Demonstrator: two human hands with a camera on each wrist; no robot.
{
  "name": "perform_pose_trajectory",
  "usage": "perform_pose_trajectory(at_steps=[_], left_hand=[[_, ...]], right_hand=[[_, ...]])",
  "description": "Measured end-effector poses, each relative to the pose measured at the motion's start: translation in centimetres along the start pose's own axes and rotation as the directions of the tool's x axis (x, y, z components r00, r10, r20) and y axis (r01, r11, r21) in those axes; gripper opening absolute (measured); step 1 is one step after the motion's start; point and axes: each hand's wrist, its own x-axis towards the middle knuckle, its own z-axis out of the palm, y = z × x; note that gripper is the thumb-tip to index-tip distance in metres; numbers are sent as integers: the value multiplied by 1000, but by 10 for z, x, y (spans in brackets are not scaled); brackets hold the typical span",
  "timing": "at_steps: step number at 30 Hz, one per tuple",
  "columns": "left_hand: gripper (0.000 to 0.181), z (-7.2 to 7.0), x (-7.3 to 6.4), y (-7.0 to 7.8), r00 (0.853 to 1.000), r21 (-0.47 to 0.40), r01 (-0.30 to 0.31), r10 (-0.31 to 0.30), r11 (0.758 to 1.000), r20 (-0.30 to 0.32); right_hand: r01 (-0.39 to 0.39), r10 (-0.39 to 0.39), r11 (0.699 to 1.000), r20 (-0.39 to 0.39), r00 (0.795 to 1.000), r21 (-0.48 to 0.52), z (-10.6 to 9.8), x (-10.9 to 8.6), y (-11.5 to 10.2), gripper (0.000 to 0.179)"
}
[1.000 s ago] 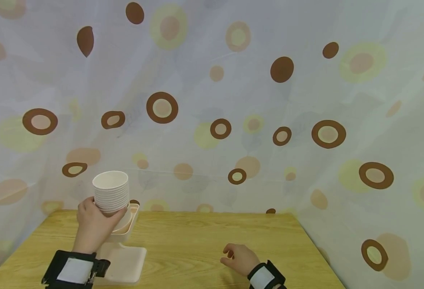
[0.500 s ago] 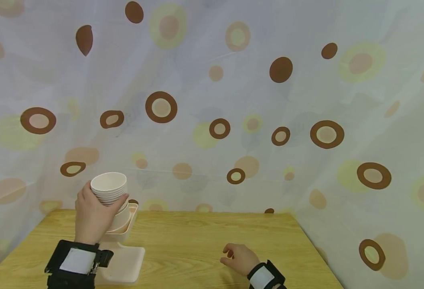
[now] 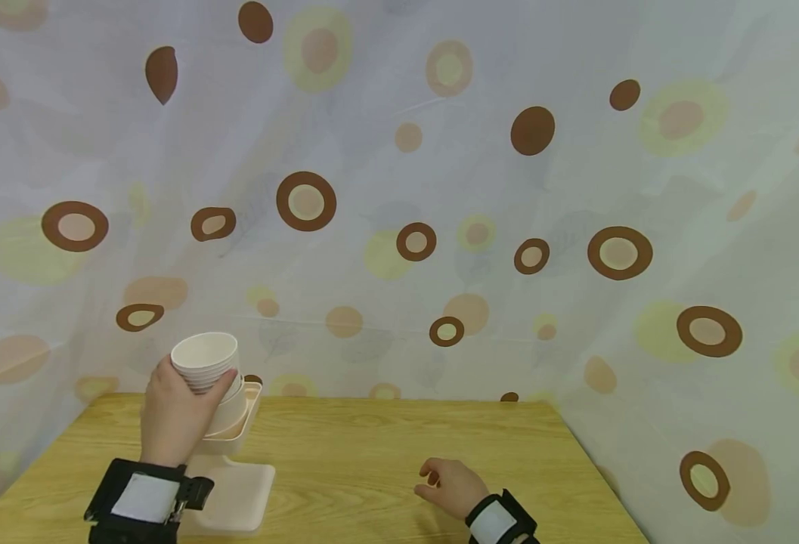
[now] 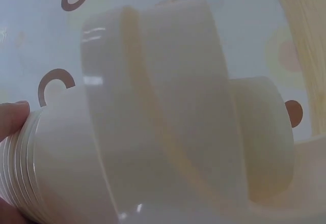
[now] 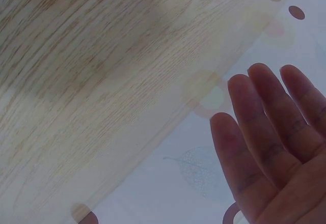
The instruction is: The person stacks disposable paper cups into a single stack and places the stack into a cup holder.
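My left hand [image 3: 178, 412] grips a stack of white paper cups [image 3: 205, 355], thumb on the near right side and fingers round the left. Below the hand, the stack meets a round white holder [image 3: 230, 412]. In the left wrist view, the smooth lower part of the cups [image 4: 71, 158] runs into the wide, glossy holder [image 4: 163, 112]; how deep it reaches is hidden. My right hand [image 3: 453, 487] hovers near the table's front, fingers loosely bent, holding nothing. In the right wrist view, several fingers [image 5: 265, 127] extend with nothing against them.
A pale rimmed tray [image 3: 255, 400] surrounds the holder. In front of it lies a flat, round-cornered white piece [image 3: 236, 495], partly behind the left wrist strap. The wooden table [image 3: 351, 453] ends at a patterned curtain [image 3: 372, 151] behind and at the sides.
My left hand has shifted higher along the cup stack, and fewer rims show above the thumb. The stack's top is slightly lower. The right hand has stayed still.
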Motion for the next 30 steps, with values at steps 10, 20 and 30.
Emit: perform_pose_trajectory(at_steps=[10,20,30], left_hand=[[82,3,-3,-4,999,-41,18,-17,999,27],[97,-2,5,5,1000,-76,-1,1,997,-2],[90,-4,5,9,1000,-83,22,-20,996,21]], right_hand=[[-1,1,1000,-7,1000,-2,1,1,1,28],[-8,8,1000,-10,1000,5,0,-1,0,28],[3,-3,1000,-14,1000,2,1,-2,2,28]])
